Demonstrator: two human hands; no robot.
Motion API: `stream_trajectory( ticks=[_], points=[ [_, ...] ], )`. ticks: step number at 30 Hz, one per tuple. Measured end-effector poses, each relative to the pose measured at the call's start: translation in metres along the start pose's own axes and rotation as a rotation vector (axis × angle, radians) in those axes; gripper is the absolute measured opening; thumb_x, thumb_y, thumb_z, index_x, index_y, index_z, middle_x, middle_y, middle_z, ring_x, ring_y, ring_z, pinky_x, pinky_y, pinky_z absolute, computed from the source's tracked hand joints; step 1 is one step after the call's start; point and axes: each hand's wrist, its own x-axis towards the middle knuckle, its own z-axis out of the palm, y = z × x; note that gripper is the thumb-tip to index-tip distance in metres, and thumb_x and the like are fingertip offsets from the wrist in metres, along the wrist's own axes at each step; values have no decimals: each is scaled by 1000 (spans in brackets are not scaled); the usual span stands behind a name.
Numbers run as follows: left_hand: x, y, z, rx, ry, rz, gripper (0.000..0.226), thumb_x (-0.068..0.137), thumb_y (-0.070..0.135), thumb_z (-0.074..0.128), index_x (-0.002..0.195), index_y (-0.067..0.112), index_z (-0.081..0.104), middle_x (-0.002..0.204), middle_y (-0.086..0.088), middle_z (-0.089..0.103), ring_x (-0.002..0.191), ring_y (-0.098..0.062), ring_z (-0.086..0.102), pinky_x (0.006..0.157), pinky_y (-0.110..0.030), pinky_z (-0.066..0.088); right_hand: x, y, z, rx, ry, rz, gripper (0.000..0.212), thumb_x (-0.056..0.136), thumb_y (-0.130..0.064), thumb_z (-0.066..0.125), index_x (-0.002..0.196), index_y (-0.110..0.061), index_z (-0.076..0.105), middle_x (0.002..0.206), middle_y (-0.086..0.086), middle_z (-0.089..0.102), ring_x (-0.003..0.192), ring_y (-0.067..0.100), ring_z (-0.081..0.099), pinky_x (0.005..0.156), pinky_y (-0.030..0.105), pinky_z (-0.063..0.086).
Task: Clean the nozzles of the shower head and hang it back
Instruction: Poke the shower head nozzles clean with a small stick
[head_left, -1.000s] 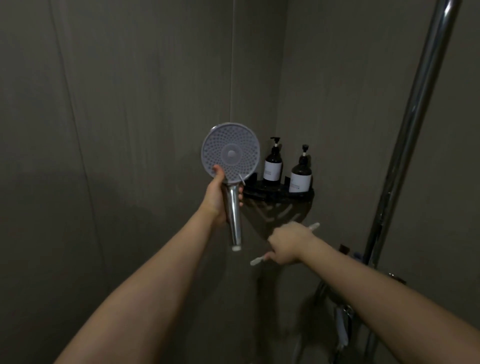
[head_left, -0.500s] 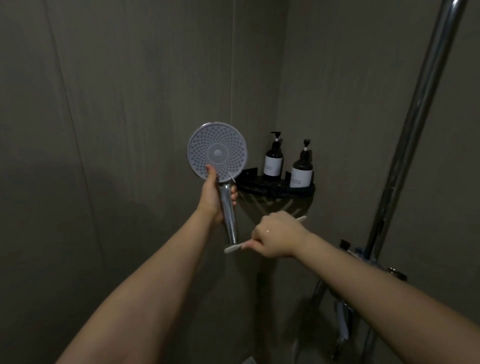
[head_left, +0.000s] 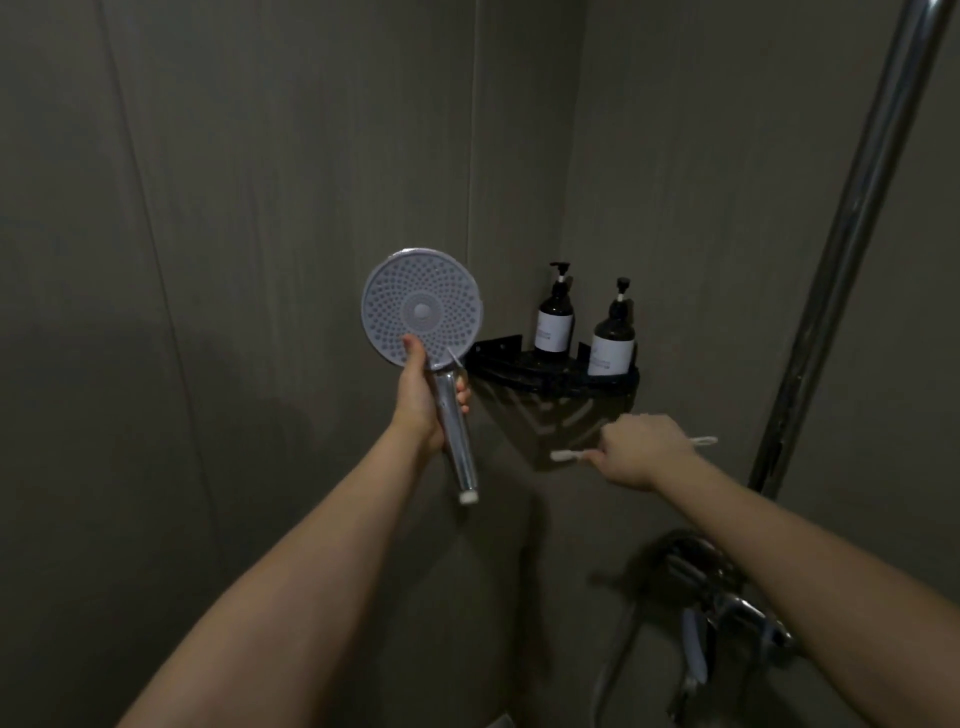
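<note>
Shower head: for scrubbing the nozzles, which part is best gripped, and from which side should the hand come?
Grip the chrome handle just below the round nozzle face, coming from behind it, as the left hand does. The shower head stands upright with its face towards the camera, so this probably leaves the nozzles free for the toothbrush in the right hand.

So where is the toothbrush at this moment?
In the head view the toothbrush is right of centre, gripped in the right hand, bristles pointing left. It is just below the black corner shelf, apart from the shower head.
</note>
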Motion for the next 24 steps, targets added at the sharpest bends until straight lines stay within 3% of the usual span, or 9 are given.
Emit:
stream_trajectory(
  ticks=[3, 5, 7, 10, 12, 15, 17, 21, 24],
  points=[
    [3, -10, 0, 48, -14, -26, 65, 88, 69, 20, 65, 15, 47, 40, 1, 43, 33, -9, 39, 37, -16, 30, 10, -27, -24, 236, 303, -67, 52, 95, -53, 28, 73, -18, 60, 61, -4, 51, 57, 14, 52, 48, 24, 35],
    [3, -24, 5, 86, -35, -45, 67, 88, 69, 21, 69, 13, 52, 41, 0, 45, 32, -10, 40, 35, -17, 32, 24, -46, -43, 321, 446, -60, 52, 94, -53, 31, 62, -19, 51, 56, -4, 48, 56, 17, 52, 48, 26, 38],
    [1, -34, 9, 96, -45, -57, 65, 89, 67, 23, 73, 12, 54, 41, -1, 45, 33, -10, 40, 35, -17, 32, 40, -44, -55, 453, 426, 113, 54, 94, -53, 32, 66, -13, 56, 66, 4, 58, 65, 25, 59, 58, 32, 45],
    [-1, -39, 6, 97, -39, -68, 61, 91, 64, 25, 74, 13, 54, 42, -2, 45, 33, -11, 40, 36, -17, 33, 44, -12, -72, 912, 464, 521, 53, 95, -49, 35, 85, -5, 61, 86, 13, 64, 83, 30, 62, 63, 32, 43],
    [1, -40, 1, 128, -34, -62, 60, 90, 64, 27, 77, 12, 55, 43, -2, 45, 34, -11, 41, 36, -17, 35, 42, -12, -80, 821, 573, 416, 55, 95, -49, 35, 75, -6, 62, 73, 10, 61, 76, 29, 62, 55, 30, 40],
    [6, -44, -1, 197, -13, -65, 62, 85, 67, 35, 79, 10, 58, 45, -5, 49, 34, -13, 44, 35, -18, 37, 34, -53, -87, 327, 488, -59, 55, 95, -52, 29, 69, -15, 60, 59, 0, 49, 61, 20, 53, 54, 27, 39],
    [7, -48, 1, 241, -13, -67, 66, 74, 73, 44, 77, 10, 61, 48, -5, 52, 36, -14, 47, 36, -19, 39, 36, -57, -86, 213, 405, -43, 56, 95, -54, 27, 72, -13, 57, 59, -1, 44, 57, 16, 48, 53, 27, 39],
    [7, -55, -3, 263, 52, -50, 62, 84, 65, 42, 70, 8, 61, 47, -7, 53, 37, -15, 47, 39, -21, 40, 38, -25, -107, 509, 449, 320, 58, 96, -50, 30, 96, -3, 63, 78, 11, 57, 68, 23, 51, 59, 28, 39],
    [7, -58, -3, 300, 67, -40, 58, 87, 60, 44, 69, 6, 59, 44, -6, 52, 34, -15, 47, 37, -20, 40, 37, -56, -114, 211, 535, -21, 56, 96, -52, 28, 88, -10, 65, 71, 3, 50, 70, 22, 55, 58, 27, 37]
  ],
)
